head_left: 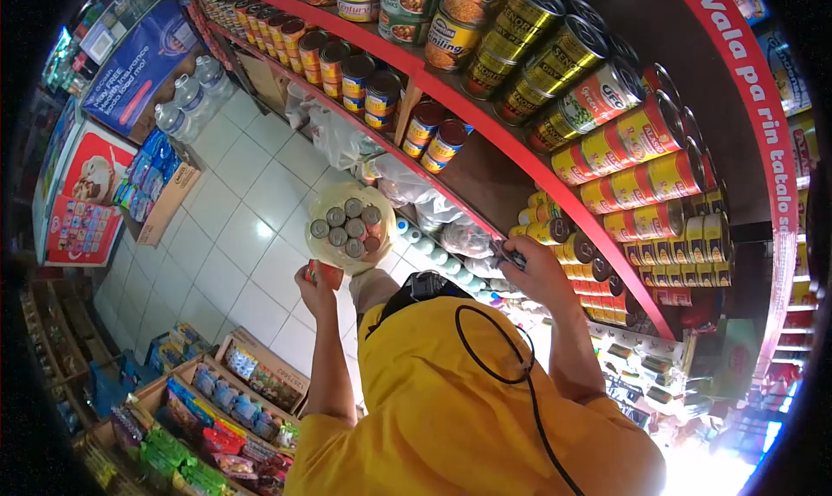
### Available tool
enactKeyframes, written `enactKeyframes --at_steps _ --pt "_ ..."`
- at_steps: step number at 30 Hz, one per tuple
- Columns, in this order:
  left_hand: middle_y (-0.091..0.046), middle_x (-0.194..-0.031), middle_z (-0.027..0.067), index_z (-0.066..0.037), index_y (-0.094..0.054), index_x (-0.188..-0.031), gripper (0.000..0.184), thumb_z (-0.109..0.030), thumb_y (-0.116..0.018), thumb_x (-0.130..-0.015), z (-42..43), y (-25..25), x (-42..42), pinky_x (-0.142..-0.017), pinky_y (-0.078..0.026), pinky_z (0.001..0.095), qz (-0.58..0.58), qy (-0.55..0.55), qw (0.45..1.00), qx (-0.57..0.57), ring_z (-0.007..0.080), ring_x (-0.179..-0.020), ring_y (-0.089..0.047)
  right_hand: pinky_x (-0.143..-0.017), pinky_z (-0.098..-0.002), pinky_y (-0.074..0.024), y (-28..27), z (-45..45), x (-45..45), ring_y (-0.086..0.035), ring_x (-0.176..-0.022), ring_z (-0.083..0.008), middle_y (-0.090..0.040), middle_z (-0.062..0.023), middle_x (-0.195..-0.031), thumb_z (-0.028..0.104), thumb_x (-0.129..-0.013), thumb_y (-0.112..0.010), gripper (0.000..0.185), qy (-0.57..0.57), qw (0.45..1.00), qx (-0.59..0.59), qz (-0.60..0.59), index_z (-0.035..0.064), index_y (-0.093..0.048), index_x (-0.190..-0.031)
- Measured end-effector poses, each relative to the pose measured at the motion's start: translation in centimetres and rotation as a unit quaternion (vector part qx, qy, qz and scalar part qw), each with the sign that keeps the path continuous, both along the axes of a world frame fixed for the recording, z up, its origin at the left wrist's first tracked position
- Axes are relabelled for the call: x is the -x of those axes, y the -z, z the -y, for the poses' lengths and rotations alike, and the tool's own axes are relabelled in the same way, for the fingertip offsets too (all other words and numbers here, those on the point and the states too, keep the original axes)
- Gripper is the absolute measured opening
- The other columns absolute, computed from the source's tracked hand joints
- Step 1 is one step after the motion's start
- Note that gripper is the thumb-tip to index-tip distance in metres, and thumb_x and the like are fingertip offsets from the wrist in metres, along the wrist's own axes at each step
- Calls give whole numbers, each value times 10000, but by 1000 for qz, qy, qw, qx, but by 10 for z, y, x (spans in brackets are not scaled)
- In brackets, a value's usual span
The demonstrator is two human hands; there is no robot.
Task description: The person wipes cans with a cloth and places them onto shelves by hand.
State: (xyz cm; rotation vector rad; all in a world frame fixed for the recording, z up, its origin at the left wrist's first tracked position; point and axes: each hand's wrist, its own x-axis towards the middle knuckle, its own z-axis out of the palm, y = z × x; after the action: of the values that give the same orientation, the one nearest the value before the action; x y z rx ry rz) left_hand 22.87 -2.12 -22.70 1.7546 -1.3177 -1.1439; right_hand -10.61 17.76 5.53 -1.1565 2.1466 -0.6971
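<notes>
The left hand (317, 290) has its fingers closed on a small, red, round-sided thing (328, 276) that looks like a can. The fingers cover part of it, so its long side is hard to make out — it seems to lie on a slant, not straight up. This red thing is just outside the near left edge of a round, pale yellow plastic tub (348, 189), which sits on the white square floor tiles (251, 309). From the left fingers, the middle of the tub is ahead and a bit to the right. Whether the red thing touches the tub's edge, I cannot tell.

In the tub, short round metal cans (338, 236) stand close together with their flat tops up. The left hand is much nearer to them than the right hand (536, 275) is.

The right hand is well apart from the tub, out by the red front edge of the dark shelf (468, 210). Its fingers are bent around a small dark thing (516, 259) — I cannot tell what it is, or how tight the fingers are. Yellow cans with brown tops (555, 231) lie on their sides close by, just past those fingers.
</notes>
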Motion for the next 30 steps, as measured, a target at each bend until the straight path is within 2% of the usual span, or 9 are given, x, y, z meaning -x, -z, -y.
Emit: enactKeyframes --at_steps 3,7,10,14,15,19,25,28,30 --pt "-680 -1200 267 32 -520 -1330 640 -434 -712 -936 10 55 -11 -948 -517 448 84 3 996 -43 424 -1110 -668 -805 -360 -515 7 -2 -2 -649 -877 -268 -659 -137 -964 118 -852 -747 260 -23 999 -13 -29 12 -651 -1069" --pt "-714 -1096 261 58 -542 -1287 718 -400 -821 -809 16 125 -12 -896 -544 469 181 64 980 -44 441 -1018 -699 -816 -387 -520 9 -4 -5 -669 -916 -294 -664 -143 -977 154 -857 -754 275 -31 997 -68 -33 20 -657 -1077" --pt "-710 -1097 269 59 -573 -1239 697 -362 -857 -762 23 161 -5 -885 -548 473 168 97 977 -87 442 -1020 -696 -819 -409 -530 15 -10 -4 -673 -937 -309 -662 -141 -1001 185 -872 -752 281 -39 995 -87 -36 38 -659 -1092" --pt "-713 -1062 261 34 -602 -1173 686 -385 -890 -713 32 223 7 -860 -550 497 164 115 980 -7 448 -986 -690 -813 -418 -531 9 -4 -4 -666 -947 -327 -649 -143 -1023 211 -888 -750 283 -34 992 -116 -30 53 -653 -1101" --pt "-697 -1076 259 9 -605 -1172 702 -416 -896 -695 35 221 17 -876 -549 518 118 79 989 -48 465 -1003 -672 -795 -404 -532 7 -1 -4 -666 -927 -312 -649 -138 -1009 199 -887 -753 280 -44 991 -113 -47 45 -653 -1099" --pt "-651 -1125 270 -8 -595 -1194 764 -468 -900 -666 40 195 42 -917 -548 553 217 41 966 -136 481 -1065 -639 -779 -398 -523 -3 20 -8 -653 -898 -299 -639 -126 -1000 211 -886 -773 308 -57 989 -115 -77 36 -645 -1106" --pt "-650 -1197 330 78 -538 -1312 913 -366 -948 -626 32 196 26 -975 -543 541 78 78 987 -118 499 -1135 -638 -822 -408 -537 2 35 -6 -672 -955 -324 -646 -140 -1067 278 -922 -753 326 -57 991 -109 -54 56 -643 -1134" --pt "-666 -1195 343 129 -492 -1363 975 -313 -955 -628 23 196 4 -966 -560 518 110 116 984 -75 497 -1129 -658 -828 -396 -540 10 41 -6 -673 -968 -300 -632 -138 -1072 279 -917 -755 366 -57 994 -84 -42 43 -642 -1173" --pt "-636 -1255 327 131 -483 -1368 823 -230 -863 -733 25 174 7 -982 -546 483 154 33 980 -119 475 -1174 -634 -826 -399 -541 21 47 -6 -672 -975 -286 -622 -137 -1086 278 -913 -754 379 -40 997 -55 -21 33 -640 -1180"
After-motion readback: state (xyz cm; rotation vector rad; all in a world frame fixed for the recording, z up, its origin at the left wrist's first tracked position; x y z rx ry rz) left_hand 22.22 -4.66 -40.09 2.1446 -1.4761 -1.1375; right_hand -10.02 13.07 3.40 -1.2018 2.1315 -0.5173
